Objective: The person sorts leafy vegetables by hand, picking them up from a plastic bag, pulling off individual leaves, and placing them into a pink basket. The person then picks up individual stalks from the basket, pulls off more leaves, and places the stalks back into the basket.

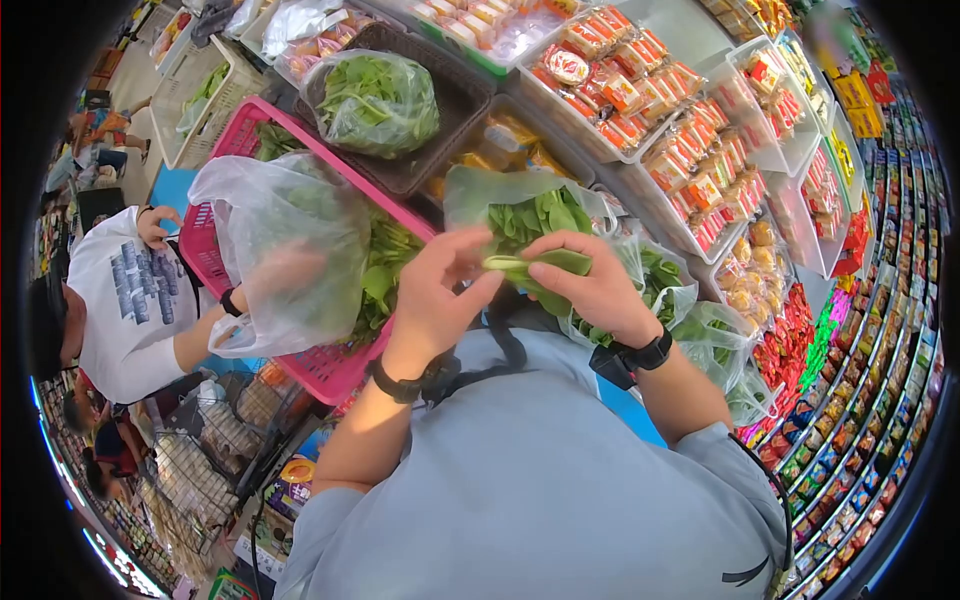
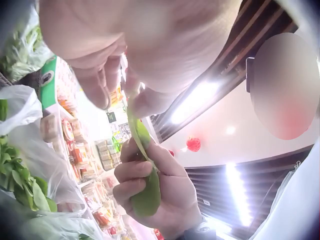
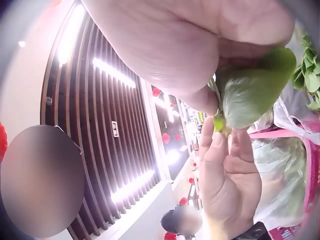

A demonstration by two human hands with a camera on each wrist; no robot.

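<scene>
Between both hands, in the head view, lies a leafy green stalk (image 1: 515, 266) with a pale stem end and broad leaves. The left hand (image 1: 432, 296) pinches its stem end between thumb and fingers. My right hand (image 1: 597, 285) grips the leafy part; in the left wrist view, a leaf (image 2: 146, 197) hangs out from the curled fingers of that hand (image 2: 172, 197). From the right wrist, the left hand's fingertips meet at the stem below a broad leaf (image 3: 252, 90). Just beyond the hands, an opened clear plastic bag (image 1: 470, 187) contains more leafy greens (image 1: 540, 215).
At left stands a pink basket (image 1: 320, 372) of greens. Another person's hand (image 1: 290, 268) is behind a clear bag (image 1: 235, 215) over it. A dark crate (image 1: 465, 95) holds bagged greens (image 1: 375, 105). Trays of packaged snacks (image 1: 620, 80) line the far side; bagged greens (image 1: 715, 345) sit right.
</scene>
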